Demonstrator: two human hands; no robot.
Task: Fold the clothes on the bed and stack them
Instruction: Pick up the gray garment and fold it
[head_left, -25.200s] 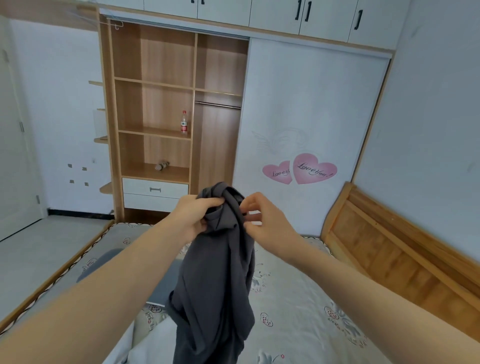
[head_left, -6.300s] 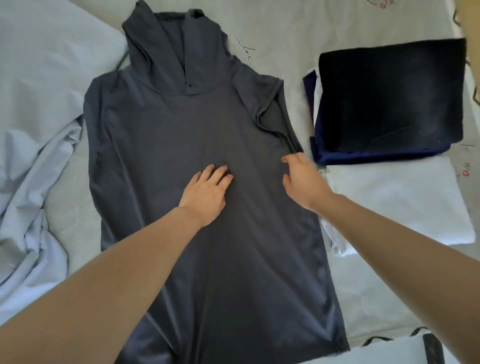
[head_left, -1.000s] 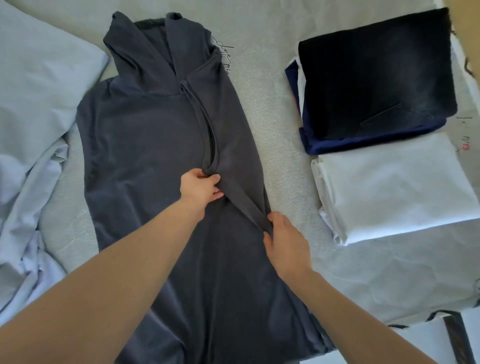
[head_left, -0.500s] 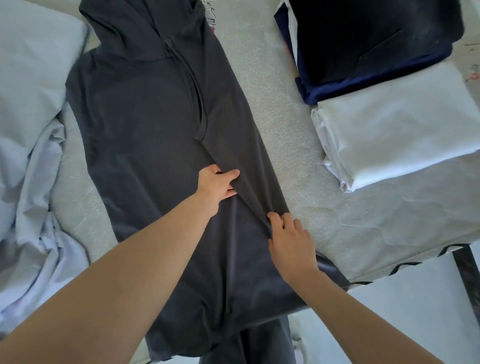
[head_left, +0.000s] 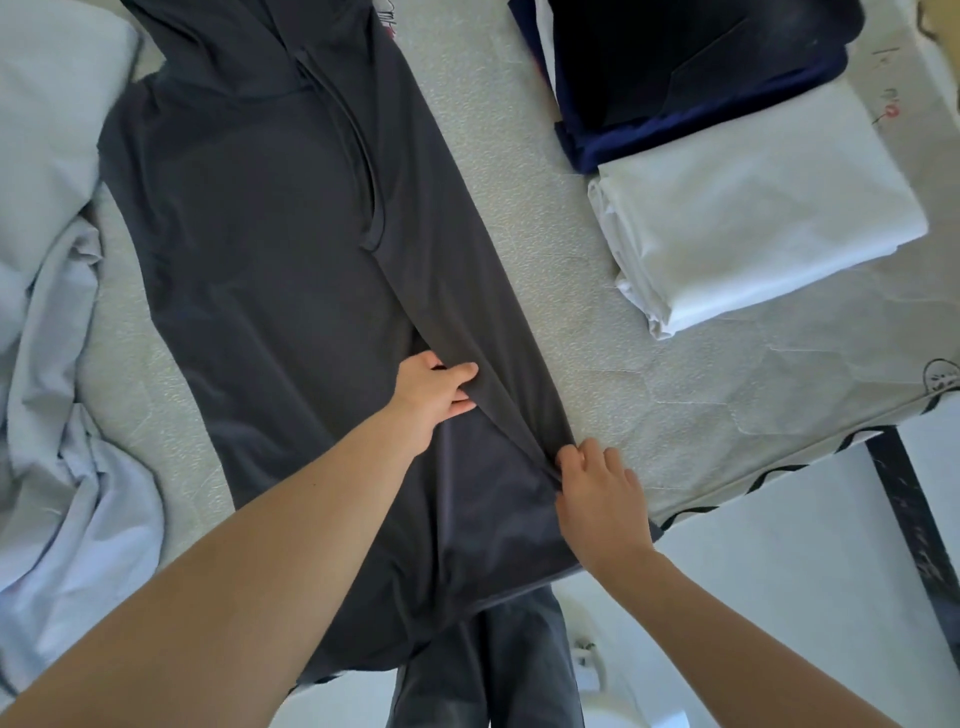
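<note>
Pinching grey top's (head_left: 270, 249) folded edge – left hand (head_left: 434, 397), right hand (head_left: 597, 493), fingers curled, bare bed (head_left: 597, 364) beside

Dark grey garment half-folded on the pale bed sheet.
The dark grey soft-fabric garment (head_left: 270, 270) lies flat down the frame's centre-left, its right side folded inward, hem hanging over the bed edge. At upper right sit a folded white cloth (head_left: 758, 208) and folded dark navy clothes (head_left: 691, 62); crumpled light blue fabric (head_left: 47, 364) fills the left edge.
</note>
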